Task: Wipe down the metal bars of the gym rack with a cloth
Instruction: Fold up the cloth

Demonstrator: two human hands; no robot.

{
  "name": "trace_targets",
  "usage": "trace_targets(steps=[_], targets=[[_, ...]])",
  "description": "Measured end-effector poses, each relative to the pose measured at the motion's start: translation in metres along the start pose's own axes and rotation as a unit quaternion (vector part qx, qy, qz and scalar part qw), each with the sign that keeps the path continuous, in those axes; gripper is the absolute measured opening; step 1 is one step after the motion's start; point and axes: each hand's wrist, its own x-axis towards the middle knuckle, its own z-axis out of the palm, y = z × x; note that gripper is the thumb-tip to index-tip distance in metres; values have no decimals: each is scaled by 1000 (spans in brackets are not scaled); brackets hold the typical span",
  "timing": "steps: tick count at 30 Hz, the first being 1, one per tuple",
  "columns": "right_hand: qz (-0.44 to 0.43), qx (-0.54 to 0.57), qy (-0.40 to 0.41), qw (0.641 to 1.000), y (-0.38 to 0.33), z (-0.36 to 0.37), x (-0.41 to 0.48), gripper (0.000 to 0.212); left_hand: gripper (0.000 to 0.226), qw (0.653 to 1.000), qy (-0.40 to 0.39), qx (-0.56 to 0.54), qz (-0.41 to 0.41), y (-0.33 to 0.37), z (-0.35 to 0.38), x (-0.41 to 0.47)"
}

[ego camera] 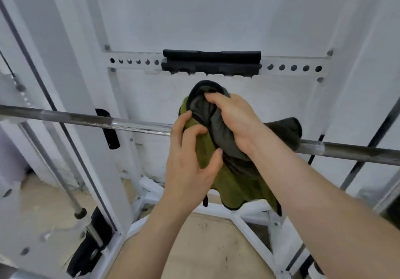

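Fingers (213, 99) of both hands curl tight into the green-grey cloth (238, 177) draped over the metal bar (138, 125).

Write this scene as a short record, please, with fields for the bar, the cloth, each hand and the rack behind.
bar: steel, horizontal, crosses the whole view
cloth: green and grey, dark edging; bunched over the bar's middle and hiding it there; lower end hangs down
left hand: grips the green part, fingers curled
right hand: grips the grey part from above
rack crossbeam: white, with a row of holes; black pad at its middle
floor: tan, below the rack
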Motion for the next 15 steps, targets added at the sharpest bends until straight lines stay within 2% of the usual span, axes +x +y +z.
trace_targets(steps=[3, 5, 7, 9, 13, 15], targets=[[74, 111, -19, 991, 12, 35, -12, 29, 60, 998, 62, -32, -9, 2, -48, -4], [74, 138, -35, 987, 9, 64, -21, 24, 59, 990, 67, -74, -95, 1, -91, -11], [30, 139, -56, 988, 3, 97, -32, 14, 40, 971, 7, -134, -199, -4, -139, -23], [-23, 97, -116, 988, -2, 136, -44, 13, 27, 950, -60, -165, -260, -11, -189, -39], [-42, 0, -273, 961, 1, 231, -79, 28, 28, 932, -160, -181, -272, -19, -295, -71], [-31, -18, -324, 945, 4, 280, -96, 32, 39, 932, -144, -171, -286, -24, -342, -88]])
